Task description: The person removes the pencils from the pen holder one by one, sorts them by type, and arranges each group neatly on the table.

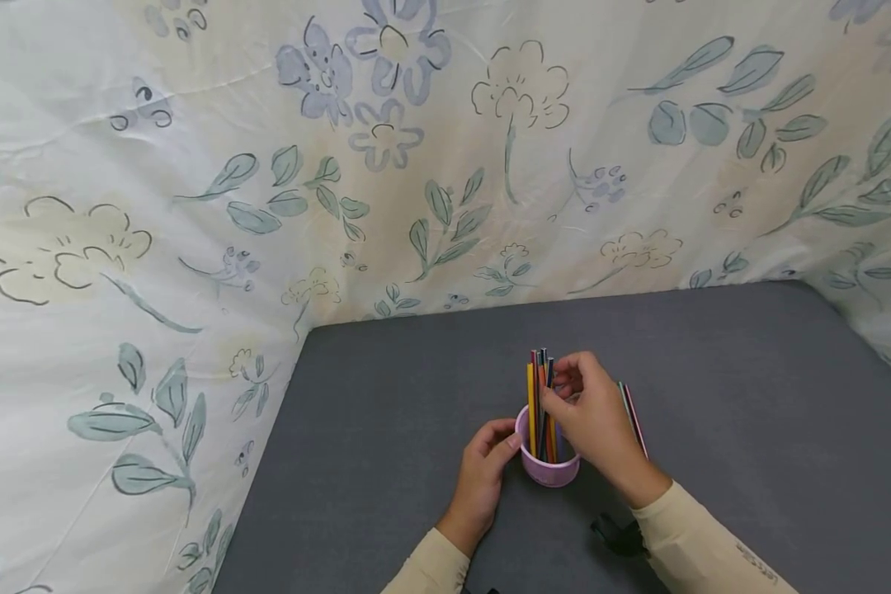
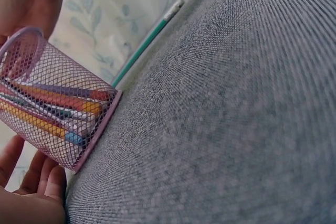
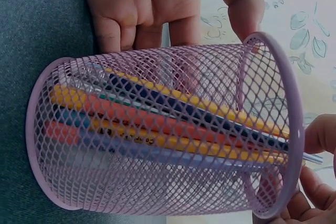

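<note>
A pink mesh pencil cup point(image 1: 549, 473) stands upright on the table, holding several pencils point(image 1: 531, 408) in yellow, orange, dark blue and other colours. My left hand point(image 1: 481, 474) holds the cup's left side, its thumb near the rim. The right wrist view shows the left-hand fingers point(image 3: 113, 35) against the far side of the mesh point(image 3: 205, 72). Above the rim, my right hand point(image 1: 601, 421) pinches at the upper part of a pencil in the cup; the hand partly hides which one. In the left wrist view, pencil ends point(image 2: 76, 137) show through the mesh near the base.
Right of the cup, a couple of loose pencils point(image 1: 634, 421) lie on the dark grey tabletop point(image 1: 386, 412), partly behind the right forearm. A teal one point(image 2: 142, 50) shows in the left wrist view. Floral fabric point(image 1: 431, 148) hangs behind and left of the table.
</note>
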### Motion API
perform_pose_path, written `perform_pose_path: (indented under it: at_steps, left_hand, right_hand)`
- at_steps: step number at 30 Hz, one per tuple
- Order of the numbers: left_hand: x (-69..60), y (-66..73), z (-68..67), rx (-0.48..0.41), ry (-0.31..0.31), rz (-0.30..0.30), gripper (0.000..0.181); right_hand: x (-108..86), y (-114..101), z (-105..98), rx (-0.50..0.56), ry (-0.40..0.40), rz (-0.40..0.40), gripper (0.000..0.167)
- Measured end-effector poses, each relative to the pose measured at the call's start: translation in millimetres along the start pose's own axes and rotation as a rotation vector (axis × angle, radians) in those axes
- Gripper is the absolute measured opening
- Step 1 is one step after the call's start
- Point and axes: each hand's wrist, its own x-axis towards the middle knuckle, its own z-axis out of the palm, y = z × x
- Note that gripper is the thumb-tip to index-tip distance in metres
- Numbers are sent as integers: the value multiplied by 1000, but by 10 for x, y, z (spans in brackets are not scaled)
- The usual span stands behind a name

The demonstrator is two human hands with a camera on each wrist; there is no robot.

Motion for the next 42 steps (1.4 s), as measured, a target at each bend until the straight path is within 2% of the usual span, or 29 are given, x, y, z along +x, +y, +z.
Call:
perform_pose_path:
  at_steps: [7,16,22,27,42]
  left_hand:
    - [0,34,1,5,-2,-13,33]
    - [-1,53,1,10,-6,-10,33]
    - [1,46,0,1,0,-16,32]
    - [6,41,-5,-2,0,-26,32]
    - [2,-19,-109,1,-34,-12,33]
  right_hand:
    - [-26,10,-27,58,9,-5,22]
    - [-48,29,-111,153,0,41,22]
    - [-35,44,-137,235,30,27,20]
    - [-24,56,-152,309,19,32,19]
    - [-110,62,-130,340,34,-1,23]
